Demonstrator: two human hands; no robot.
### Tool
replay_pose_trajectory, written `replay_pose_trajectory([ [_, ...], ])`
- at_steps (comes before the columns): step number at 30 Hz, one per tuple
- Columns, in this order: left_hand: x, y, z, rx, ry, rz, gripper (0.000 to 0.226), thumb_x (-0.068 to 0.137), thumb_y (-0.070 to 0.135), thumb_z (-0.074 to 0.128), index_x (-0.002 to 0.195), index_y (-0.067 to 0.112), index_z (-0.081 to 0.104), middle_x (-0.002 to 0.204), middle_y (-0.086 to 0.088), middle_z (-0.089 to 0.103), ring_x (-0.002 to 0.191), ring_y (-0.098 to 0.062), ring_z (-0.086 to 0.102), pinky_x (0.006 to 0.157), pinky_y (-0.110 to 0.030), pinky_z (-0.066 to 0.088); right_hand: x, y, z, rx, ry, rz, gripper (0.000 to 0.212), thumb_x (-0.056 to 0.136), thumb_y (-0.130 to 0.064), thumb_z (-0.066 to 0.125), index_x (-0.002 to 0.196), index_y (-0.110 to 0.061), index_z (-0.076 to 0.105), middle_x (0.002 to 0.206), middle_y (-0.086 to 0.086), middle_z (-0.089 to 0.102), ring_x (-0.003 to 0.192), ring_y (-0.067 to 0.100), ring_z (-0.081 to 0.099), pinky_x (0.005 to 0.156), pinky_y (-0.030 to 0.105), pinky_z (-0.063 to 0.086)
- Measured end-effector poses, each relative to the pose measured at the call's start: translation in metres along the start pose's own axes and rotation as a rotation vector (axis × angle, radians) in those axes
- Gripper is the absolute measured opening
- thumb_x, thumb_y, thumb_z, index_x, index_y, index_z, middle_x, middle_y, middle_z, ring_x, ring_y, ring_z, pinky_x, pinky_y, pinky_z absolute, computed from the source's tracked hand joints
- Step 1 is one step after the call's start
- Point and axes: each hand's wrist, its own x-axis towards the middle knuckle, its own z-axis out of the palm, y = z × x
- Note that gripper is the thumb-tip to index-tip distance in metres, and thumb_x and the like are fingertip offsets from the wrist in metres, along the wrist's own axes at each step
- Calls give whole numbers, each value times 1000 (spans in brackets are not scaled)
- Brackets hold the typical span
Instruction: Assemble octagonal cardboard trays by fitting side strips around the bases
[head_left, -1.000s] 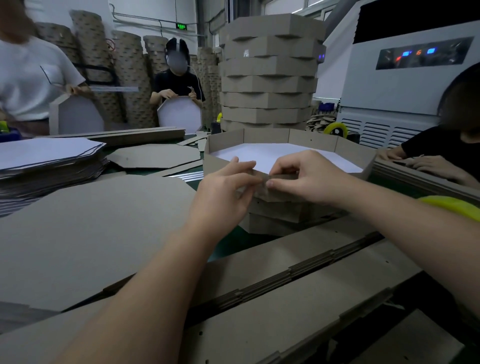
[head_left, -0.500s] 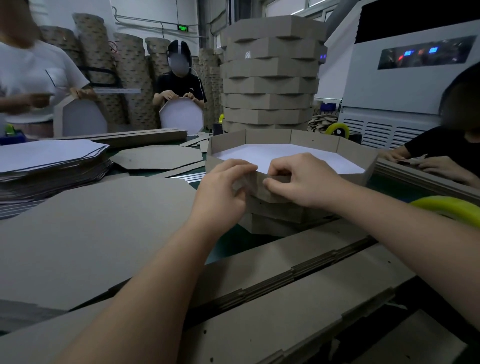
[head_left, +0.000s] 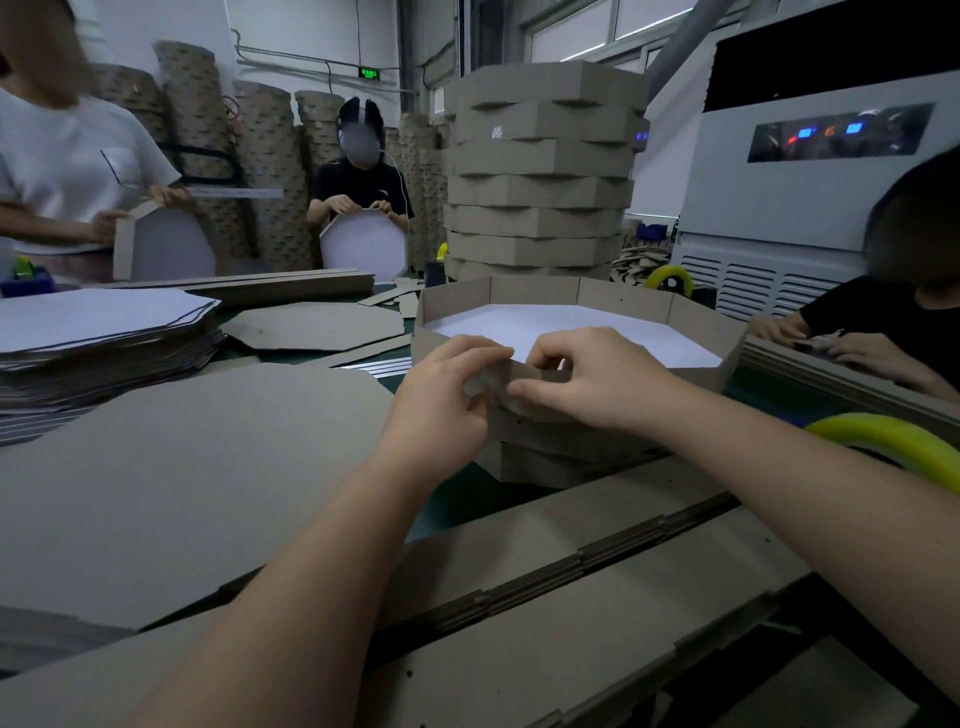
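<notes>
Pinching the near wall of the grey-brown cardboard side strip (head_left: 696, 376), the left hand (head_left: 441, 400) and the right hand (head_left: 589, 382) met at the front of the octagonal cardboard tray (head_left: 535, 291). Each hand was clamped on the strip, with the fingers curled at its top edge and the thumb on its outer face. The two thumbs lay just beside each other. The strip stood upright around the white octagonal base (head_left: 566, 325) on every side in view.

The tray sat on a short stack of finished grey-brown trays (head_left: 550, 447) on the dark green table (head_left: 763, 397). A tall column of finished trays (head_left: 540, 171) rose behind it. To the left lay a broad grey cardboard sheet (head_left: 182, 467), and beyond that a pile of white-faced octagonal bases (head_left: 98, 325). Flat notched cardboard strips (head_left: 597, 597) crossed the foreground under the forearms, and a yellow-green ring (head_left: 893, 441) showed near the right forearm.

Across the table, a person in a white shirt (head_left: 67, 156) and a person in a black shirt (head_left: 358, 182) each held an octagonal piece upright. A third person's hands (head_left: 862, 353) rested at the right edge, before a grey machine with a lit panel (head_left: 779, 208).
</notes>
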Motion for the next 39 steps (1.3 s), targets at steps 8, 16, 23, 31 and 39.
replay_pose_trajectory([
  [8, 0, 1, -1, -2, 16, -1, 45, 77, -5, 63, 116, 17, 68, 119, 7, 62, 112, -14, 55, 92, -18, 39, 5, -5, 5, 101, 68, 56, 22, 85, -35, 69, 66, -27, 63, 72, -7, 65, 76, 15, 56, 67, 32, 42],
  [16, -1, 0, -2, -15, -9, -11, 49, 78, -5, 62, 120, 19, 66, 123, 9, 59, 116, -10, 52, 91, -6, 32, 7, -6, -3, 52, -35, 74, 21, 86, -31, 65, 67, -29, 59, 70, -13, 59, 77, 15, 57, 64, 29, 43],
  [23, 0, 1, -3, 0, -17, 2, 48, 78, -5, 62, 121, 17, 65, 124, 7, 59, 116, -11, 52, 88, 1, 27, 8, -11, 9, -105, 72, 121, 38, 87, -49, 58, 61, -23, 48, 65, -10, 53, 73, 17, 52, 57, 29, 27],
  [31, 0, 1, -6, -52, -22, -33, 51, 79, -7, 54, 122, 19, 65, 124, 9, 58, 115, -8, 50, 89, -2, 30, 7, -5, -12, -68, -254, 26, 21, 81, -42, 72, 77, -24, 63, 74, -6, 61, 75, 15, 56, 68, 36, 46],
  [39, 0, 3, -6, -53, -26, -33, 50, 79, -5, 55, 122, 18, 65, 124, 9, 58, 115, -9, 50, 90, -8, 32, 5, -7, 3, -177, -38, 54, 22, 78, -37, 67, 73, -15, 65, 67, 0, 58, 72, 23, 55, 53, 29, 30],
])
